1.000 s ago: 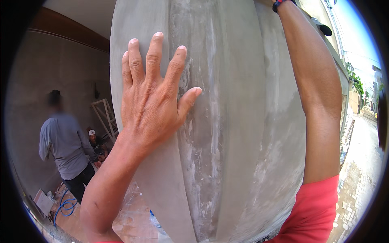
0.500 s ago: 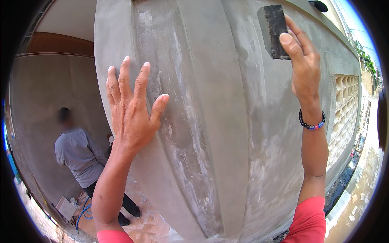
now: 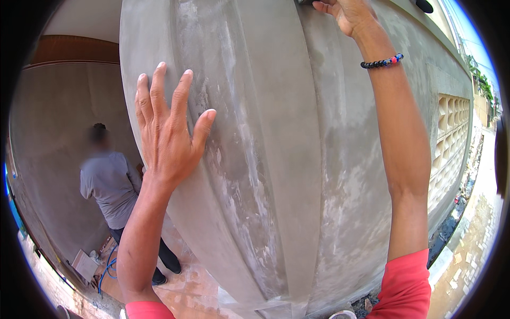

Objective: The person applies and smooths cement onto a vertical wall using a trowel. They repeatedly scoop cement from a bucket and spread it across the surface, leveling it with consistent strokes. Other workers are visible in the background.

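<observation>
My left hand (image 3: 171, 129) lies against the grey plastered pillar (image 3: 154, 32) near its left edge, fingers spread, holding nothing. High at the upper edge, my right hand (image 3: 348, 13) reaches up to the wall. It grips a flat putty scraper (image 3: 305, 2), of which only a dark end shows; the rest is cut off by the picture's edge. Under both hands the grey plastered wall (image 3: 287, 133) has raised vertical bands, with whitish, patchy streaks between them. A black beaded bracelet (image 3: 382, 63) circles my right wrist.
At left, a person in a grey shirt (image 3: 111, 183) stands facing a grey wall (image 3: 48, 122). A blue hose (image 3: 110, 268) lies on the tiled floor near a pale board (image 3: 85, 265). Cream vent blocks (image 3: 451, 143) sit in the wall at right, beside a rubble-strewn path (image 3: 467, 260).
My right hand has moved up and to the left with the scraper, which is now mostly out of the picture. My left hand stays on the pillar. The person at left has shifted slightly right.
</observation>
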Demonstrator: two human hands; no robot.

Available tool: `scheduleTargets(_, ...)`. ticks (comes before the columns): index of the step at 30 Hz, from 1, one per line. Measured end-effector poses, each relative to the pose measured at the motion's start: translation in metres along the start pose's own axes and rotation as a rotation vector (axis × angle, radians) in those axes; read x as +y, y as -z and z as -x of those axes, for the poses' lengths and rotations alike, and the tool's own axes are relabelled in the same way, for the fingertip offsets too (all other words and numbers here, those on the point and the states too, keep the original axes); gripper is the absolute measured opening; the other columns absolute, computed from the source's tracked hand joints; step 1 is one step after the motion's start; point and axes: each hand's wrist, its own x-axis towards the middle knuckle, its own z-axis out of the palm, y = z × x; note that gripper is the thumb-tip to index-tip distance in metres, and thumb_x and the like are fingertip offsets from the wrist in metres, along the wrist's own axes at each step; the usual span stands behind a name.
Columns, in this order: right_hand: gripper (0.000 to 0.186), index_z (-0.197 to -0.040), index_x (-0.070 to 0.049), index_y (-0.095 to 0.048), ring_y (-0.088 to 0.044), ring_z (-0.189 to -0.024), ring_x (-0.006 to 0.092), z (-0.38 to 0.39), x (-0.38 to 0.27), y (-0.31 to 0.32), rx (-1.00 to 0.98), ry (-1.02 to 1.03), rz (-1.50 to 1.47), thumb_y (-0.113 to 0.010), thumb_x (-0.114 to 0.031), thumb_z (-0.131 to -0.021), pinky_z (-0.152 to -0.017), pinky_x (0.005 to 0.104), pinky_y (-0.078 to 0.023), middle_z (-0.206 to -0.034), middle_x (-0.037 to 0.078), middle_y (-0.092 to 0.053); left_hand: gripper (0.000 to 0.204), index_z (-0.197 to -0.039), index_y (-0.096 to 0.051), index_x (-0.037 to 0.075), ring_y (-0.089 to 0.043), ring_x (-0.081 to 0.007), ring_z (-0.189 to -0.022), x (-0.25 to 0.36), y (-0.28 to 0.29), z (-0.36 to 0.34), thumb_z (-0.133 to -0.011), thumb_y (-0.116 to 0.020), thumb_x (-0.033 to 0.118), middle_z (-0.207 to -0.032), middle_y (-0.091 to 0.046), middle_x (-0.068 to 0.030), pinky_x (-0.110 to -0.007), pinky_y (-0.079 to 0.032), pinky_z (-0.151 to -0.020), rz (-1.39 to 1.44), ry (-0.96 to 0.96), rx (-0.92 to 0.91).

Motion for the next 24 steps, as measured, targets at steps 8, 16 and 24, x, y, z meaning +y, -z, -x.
scheduleTargets(8,0.028,-0.104,-0.013,-0.07,-0.058,-0.079,0.0161,-0.002,-0.006,-0.004,-0.046,-0.054,0.128,-0.072,-0.038,-0.09,-0.066,0.0326,-0.048,-0.092,0.001,-0.062,0.06,-0.15,-0.047,0.022,-0.017,-0.0379,-0.153,0.0,0.003,-0.001,-0.097,-0.057,0.049,-0.163,-0.025,-0.0133,-0.055,-0.017,-0.123,0.006,0.001,0.012)
scheduleTargets(16,0.037,-0.116,-0.005,-0.071,-0.064,-0.089,0.0154,0.073,-0.004,0.017,-0.136,0.008,0.19,-0.068,-0.035,-0.094,-0.074,0.0305,-0.051,-0.1,0.006,-0.07,0.06,-0.15,-0.046,0.023,-0.017,-0.0378,-0.152,-0.003,-0.002,0.002,-0.097,-0.058,0.049,-0.163,-0.026,-0.0128,-0.055,-0.017,-0.123,0.035,-0.016,0.053)
scheduleTargets(24,0.046,-0.129,-0.004,-0.066,-0.065,-0.097,0.0184,0.073,0.007,0.047,-0.051,0.357,0.358,-0.068,-0.034,-0.095,-0.087,0.035,-0.05,-0.105,0.008,-0.071,0.059,-0.146,-0.051,0.02,-0.019,-0.0399,-0.151,-0.003,-0.003,0.003,-0.095,-0.061,0.048,-0.161,-0.028,-0.0142,-0.056,-0.018,-0.122,0.033,-0.004,0.056)
